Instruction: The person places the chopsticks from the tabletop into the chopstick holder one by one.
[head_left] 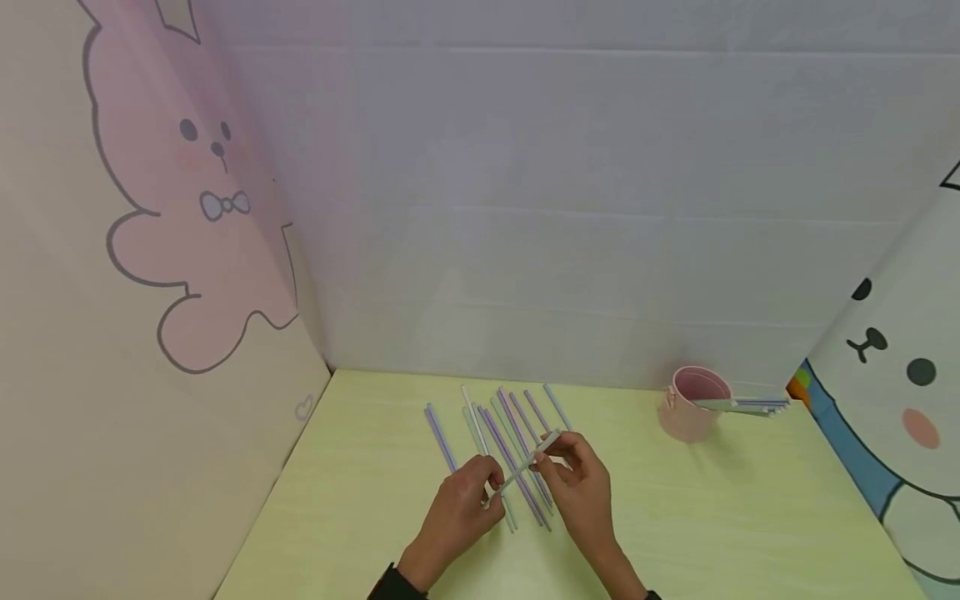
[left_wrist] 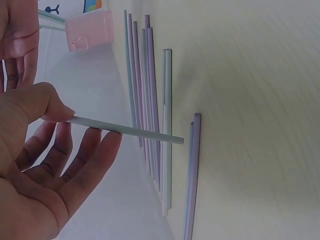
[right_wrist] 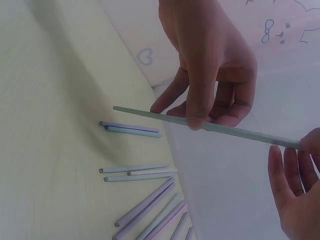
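Between my hands a pale green drinking straw (head_left: pixel 517 477) is held above the table, slanting up to the right in the head view. My left hand (head_left: pixel 461 504) pinches it toward its lower end, thumb on one side and fingers on the other, as the right wrist view shows. The thumb and fingers of my right hand (head_left: pixel 588 493) grip the upper end. Beneath both hands lie several loose straws, among them purple straws (left_wrist: pixel 195 170), a white straw (left_wrist: pixel 164 165) and pale green ones (right_wrist: pixel 135 177), roughly side by side.
A pink bucket (head_left: pixel 684 421) stands at the back right of the pale yellow table (head_left: pixel 337 508), with several straws (head_left: pixel 750 406) leaning out over its right rim. A white wall sheet (head_left: pixel 525 208) rises behind; printed side sheets with cartoon animals (head_left: pixel 202 275) flank the table.
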